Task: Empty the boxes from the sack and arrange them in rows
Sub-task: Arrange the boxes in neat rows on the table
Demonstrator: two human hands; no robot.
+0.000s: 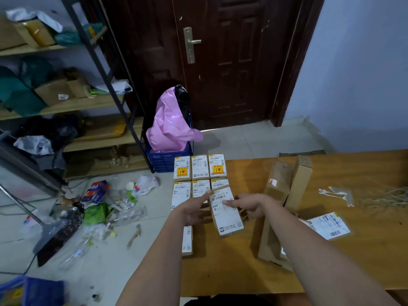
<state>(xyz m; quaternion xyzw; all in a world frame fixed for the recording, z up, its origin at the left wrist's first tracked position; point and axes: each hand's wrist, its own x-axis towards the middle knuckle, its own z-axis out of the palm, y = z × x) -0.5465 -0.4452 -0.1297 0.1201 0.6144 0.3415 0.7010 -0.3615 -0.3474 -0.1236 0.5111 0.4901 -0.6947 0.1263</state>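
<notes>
The wooden desk (309,261) carries small labelled boxes (199,167) set in rows at its far left corner, three in the back row and more in the row just nearer. To the right of those rows, long plain cardboard boxes (284,186) lie jumbled against each other, one propped at a tilt. Nearer than these lies a flat white-labelled packet (331,225), and right of them torn tape scraps (340,194) and dry straw-like strands (388,198).

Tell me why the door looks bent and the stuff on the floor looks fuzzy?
In the head view, the wide lens curves the door and shelf near the edges; the floor litter is smeared by motion blur; the box between the left hand and right hand stays fairly sharp; light is dim and bluish.
</notes>
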